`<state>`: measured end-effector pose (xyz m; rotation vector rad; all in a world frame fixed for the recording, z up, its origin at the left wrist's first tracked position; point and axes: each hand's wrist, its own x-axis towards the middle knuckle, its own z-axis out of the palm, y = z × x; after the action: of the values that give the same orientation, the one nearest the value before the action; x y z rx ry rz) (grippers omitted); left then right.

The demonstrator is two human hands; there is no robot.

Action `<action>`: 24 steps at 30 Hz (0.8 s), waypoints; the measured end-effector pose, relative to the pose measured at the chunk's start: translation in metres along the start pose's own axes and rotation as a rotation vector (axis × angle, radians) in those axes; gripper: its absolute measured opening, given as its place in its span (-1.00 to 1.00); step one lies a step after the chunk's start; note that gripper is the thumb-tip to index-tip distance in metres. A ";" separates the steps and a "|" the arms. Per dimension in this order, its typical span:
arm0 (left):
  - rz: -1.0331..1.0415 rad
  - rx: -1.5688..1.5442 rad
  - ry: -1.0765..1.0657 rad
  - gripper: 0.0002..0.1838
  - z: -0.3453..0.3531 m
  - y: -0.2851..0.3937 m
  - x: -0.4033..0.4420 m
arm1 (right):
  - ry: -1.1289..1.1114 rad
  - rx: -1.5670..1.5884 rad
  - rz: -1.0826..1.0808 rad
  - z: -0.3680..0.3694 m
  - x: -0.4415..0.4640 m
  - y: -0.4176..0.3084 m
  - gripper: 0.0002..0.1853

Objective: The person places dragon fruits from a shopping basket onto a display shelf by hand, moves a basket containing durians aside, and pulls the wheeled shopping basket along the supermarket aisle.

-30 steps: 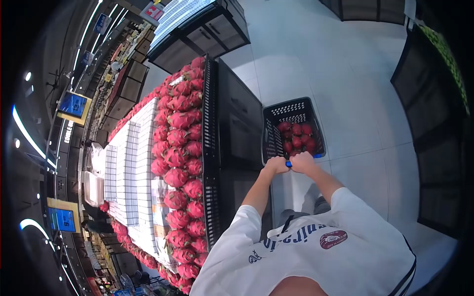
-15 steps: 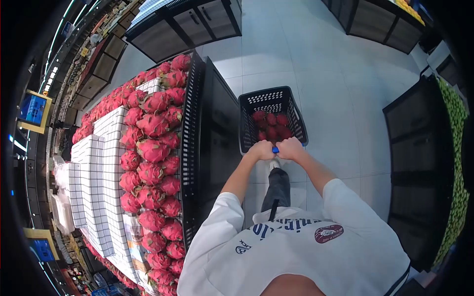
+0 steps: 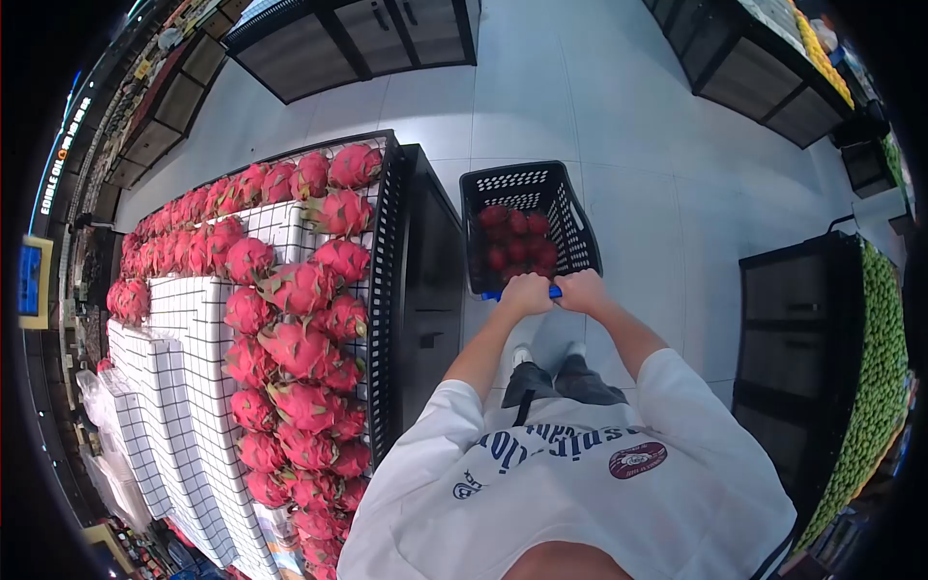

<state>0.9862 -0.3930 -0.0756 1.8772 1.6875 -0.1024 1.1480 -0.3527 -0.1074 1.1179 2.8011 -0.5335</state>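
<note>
Basket [image 3: 575, 242] part-filled — red fruit [image 3: 518, 223] inside.
Left hand [image 3: 527, 293], right hand [image 3: 582, 289] — fingers of both clamped on blue handle [image 3: 554, 291].

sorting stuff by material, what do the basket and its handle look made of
Basket: probably black moulded plastic, dull finish, judging by the rows of punched-looking holes. Handle: perhaps smooth blue plastic, from its even colour; hands cover much of it.

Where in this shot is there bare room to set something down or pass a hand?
Floor lies open between the basket and green-produce stand, and beyond toward the far cabinets. Checkered steps are mostly bare beside the dragon fruit. Crowded: the fruit rows, and the blue handle, where left hand and right hand nearly meet.
</note>
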 end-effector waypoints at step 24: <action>-0.342 -0.080 0.255 -0.71 -0.149 -0.079 0.231 | -0.005 0.003 -0.400 -0.112 0.301 0.153 -0.76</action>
<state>0.9069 -0.1183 -0.0864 1.5803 2.1435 0.0703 1.0383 -0.0145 -0.1064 0.5489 3.0296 -0.5658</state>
